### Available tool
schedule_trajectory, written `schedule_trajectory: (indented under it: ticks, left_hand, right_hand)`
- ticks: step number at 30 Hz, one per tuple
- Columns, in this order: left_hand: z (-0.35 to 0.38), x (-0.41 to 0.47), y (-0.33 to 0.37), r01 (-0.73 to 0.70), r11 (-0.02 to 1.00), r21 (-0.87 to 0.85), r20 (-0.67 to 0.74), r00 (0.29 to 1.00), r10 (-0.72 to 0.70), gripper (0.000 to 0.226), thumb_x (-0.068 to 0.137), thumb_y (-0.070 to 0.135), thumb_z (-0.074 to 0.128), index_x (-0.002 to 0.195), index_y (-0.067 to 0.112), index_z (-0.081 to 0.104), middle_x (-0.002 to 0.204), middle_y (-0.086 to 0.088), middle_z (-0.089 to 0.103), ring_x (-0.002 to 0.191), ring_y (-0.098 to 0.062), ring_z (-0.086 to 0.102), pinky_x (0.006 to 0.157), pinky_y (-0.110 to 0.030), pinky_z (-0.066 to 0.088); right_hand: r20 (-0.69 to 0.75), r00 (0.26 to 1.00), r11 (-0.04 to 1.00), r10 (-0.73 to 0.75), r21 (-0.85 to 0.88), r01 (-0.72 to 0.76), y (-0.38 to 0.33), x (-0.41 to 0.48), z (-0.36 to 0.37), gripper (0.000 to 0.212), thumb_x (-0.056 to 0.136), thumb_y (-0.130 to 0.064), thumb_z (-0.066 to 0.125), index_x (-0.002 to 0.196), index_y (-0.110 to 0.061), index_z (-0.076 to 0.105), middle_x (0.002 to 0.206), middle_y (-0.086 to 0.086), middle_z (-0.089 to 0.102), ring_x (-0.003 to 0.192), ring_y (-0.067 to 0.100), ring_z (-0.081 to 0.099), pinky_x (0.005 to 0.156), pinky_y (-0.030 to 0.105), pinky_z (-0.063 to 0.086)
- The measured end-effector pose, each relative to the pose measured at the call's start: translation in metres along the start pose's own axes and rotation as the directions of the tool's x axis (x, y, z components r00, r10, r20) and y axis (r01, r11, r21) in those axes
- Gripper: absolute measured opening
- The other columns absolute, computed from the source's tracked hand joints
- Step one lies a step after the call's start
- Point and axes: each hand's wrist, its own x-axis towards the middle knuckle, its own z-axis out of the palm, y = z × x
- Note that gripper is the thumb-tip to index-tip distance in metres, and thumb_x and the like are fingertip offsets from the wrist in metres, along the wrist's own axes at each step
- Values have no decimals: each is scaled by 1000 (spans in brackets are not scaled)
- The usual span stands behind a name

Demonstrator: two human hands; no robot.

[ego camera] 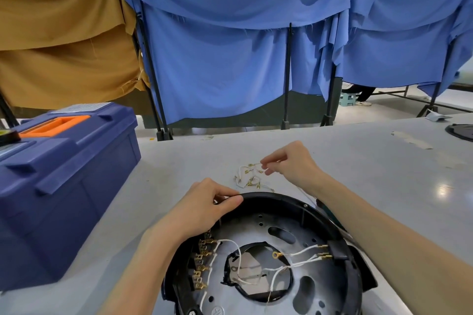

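Head view: hands apart, left hand (204,203) gripping the far rim of the black housing (286,199) on the table (371,166), right hand (290,165) pinching one lead (253,164) from the loose wire pile (249,182) just beyond; best lifted slowly, lest neighbouring terminals snag.

Both forearms (153,250) are bare as far up as they show, with plain, uncovered wrists. The left hand (204,204) and right hand (291,163) are bare too, with long, slim fingers (230,201).
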Motion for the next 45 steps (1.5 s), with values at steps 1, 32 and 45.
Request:
schedule_trajectory:
  ticks: [1, 32, 45]
  left_hand:
    - [0, 0, -1, 8, 1000, -9, 5, 1000, -8, 20, 94, 37, 59, 106, 34, 74, 97, 19, 73, 88, 2, 65, 83, -22, 53]
    - [-22, -10, 29, 60, 647, -760, -12, 994, -106, 18, 88, 6, 64, 105, 7, 70, 90, -16, 75, 80, -28, 74, 63, -25, 59]
    - [-26, -19, 39, 88, 768, -634, 108, 994, -25, 19, 91, 6, 62, 106, 10, 72, 87, -18, 75, 83, -29, 74, 69, -27, 60]
  right_hand:
    - [-14, 1000, 998, -12, 55, 12, 0, -2, -3, 19, 89, 7, 60, 94, -2, 76, 88, 10, 76, 76, 16, 74, 71, 20, 55]
    - [233, 969, 869, -83, 493, -44, -40, -59, -19, 28, 104, -21, 44, 111, -4, 65, 86, 17, 74, 74, 35, 74, 60, 36, 60]
    - [343, 925, 938, -164, 344, 38, -46, -65, -23, 18, 88, -20, 71, 97, -5, 73, 82, 12, 75, 69, 28, 72, 65, 30, 60]
